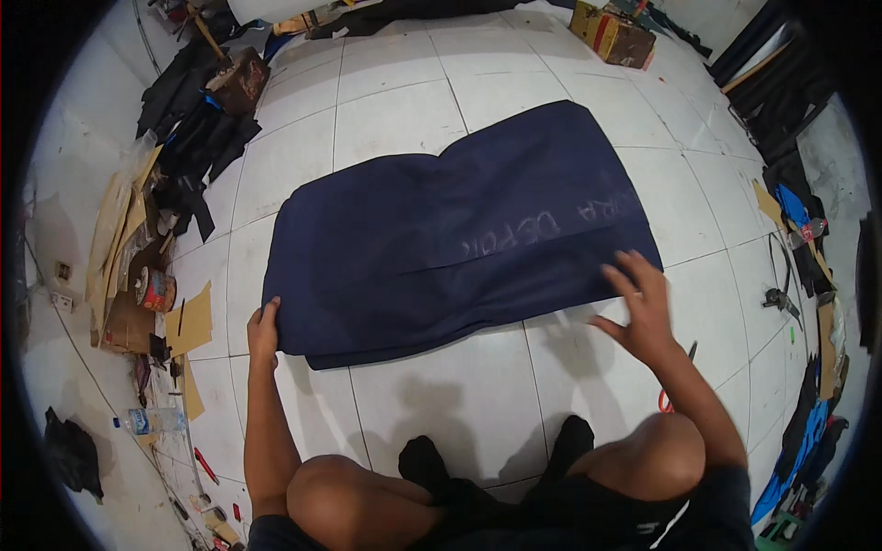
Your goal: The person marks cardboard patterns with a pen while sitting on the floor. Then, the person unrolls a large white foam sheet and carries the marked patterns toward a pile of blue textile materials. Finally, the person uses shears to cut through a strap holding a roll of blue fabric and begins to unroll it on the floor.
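Note:
A folded dark blue cloth (386, 275) lies spread on the floor before me, with faint chalk writing on its right half. Its layers show along the near edge, and a crease runs across the middle. At the cloth's near left corner, my left hand (264, 335) is closed on the edge; part of its fingers is hidden. Over the near right corner my right hand (643, 308) hovers with fingers spread, holding nothing. Close to my right knee, partly covered by my forearm, lies a pair of scissors with red-orange handles (664, 401).
White tiles (441, 413) surround the cloth. Cardboard pieces (119, 239), a round tin (154, 290), a plastic bottle (152, 421) and a red pen (206, 466) lie at left. Dark cloth scraps (188, 138) are heaped far left. A box (614, 35) stands far right.

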A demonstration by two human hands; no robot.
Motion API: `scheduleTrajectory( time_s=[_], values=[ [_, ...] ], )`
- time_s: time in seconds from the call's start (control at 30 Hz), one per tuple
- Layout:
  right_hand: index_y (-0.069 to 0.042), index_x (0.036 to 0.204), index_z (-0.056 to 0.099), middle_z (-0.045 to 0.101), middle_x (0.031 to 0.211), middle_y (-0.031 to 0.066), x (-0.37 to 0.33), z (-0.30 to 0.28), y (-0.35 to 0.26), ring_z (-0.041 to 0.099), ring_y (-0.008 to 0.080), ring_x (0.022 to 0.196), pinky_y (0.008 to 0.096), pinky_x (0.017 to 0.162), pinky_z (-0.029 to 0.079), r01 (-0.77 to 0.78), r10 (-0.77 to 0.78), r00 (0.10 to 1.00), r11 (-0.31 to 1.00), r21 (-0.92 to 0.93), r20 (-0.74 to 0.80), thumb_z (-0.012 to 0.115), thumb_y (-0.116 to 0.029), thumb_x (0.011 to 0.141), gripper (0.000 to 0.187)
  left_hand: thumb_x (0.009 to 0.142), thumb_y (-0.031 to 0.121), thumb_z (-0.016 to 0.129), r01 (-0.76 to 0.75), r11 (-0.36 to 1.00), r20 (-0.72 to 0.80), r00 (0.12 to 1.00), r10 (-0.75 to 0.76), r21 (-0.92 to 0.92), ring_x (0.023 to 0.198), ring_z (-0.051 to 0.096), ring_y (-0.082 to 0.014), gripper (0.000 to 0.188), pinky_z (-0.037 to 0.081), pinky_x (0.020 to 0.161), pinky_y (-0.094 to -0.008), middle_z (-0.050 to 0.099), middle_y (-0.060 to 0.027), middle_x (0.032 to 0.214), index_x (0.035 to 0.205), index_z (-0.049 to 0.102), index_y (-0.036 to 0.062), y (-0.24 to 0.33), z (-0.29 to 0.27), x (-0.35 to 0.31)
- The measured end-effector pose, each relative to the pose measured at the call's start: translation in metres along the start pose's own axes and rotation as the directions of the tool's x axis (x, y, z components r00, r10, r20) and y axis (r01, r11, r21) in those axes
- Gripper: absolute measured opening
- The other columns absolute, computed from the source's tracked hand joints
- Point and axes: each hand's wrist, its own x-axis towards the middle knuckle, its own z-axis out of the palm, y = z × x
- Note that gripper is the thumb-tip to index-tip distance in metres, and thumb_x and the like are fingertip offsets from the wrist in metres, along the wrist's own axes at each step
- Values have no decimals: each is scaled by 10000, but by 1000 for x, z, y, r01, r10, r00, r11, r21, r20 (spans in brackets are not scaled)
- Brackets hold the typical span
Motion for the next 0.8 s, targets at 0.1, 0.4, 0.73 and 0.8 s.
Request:
scheduleTrajectory(
  time_s=[0.1,0.4,0.73,0.8],
  values=[
    [-250,1363,405,333,1433,114,67,10,-46,304,325,1332,551,1074,229,293,-256,923,952,-91,288,836,-317,546,926,822,421,596,-67,997,-89,994,71,46,1036,560,-275,626,409,927,-327,595,-215,1097,1148,541,-111,-9,4,5],
    [-282,1385,372,291,1460,174,61,67,-15,314,330,1333,552,1020,307,320,-288,947,879,-352,141,553,-144,829,600,843,434,594,-78,991,-74,994,86,104,1113,530,-271,658,389,955,-333,557,-214,1202,1223,499,-94,14,8,-12],
    [-100,851,485,440,1362,169,54,69,3,397,317,1287,531,996,332,274,-289,942,956,-103,-170,596,-127,769,140,855,264,608,-321,937,-270,922,276,-140,903,565,-196,345,429,851,-327,624,-87,965,1043,593,-24,82,-11,2],
    [-89,863,488,444,1358,167,55,58,8,409,310,1279,528,996,332,215,-219,956,976,-41,-195,610,-101,750,167,857,232,600,-573,819,-287,787,546,-15,859,554,-171,279,427,829,-316,623,-70,922,971,618,-22,121,-21,2]
  ],
)
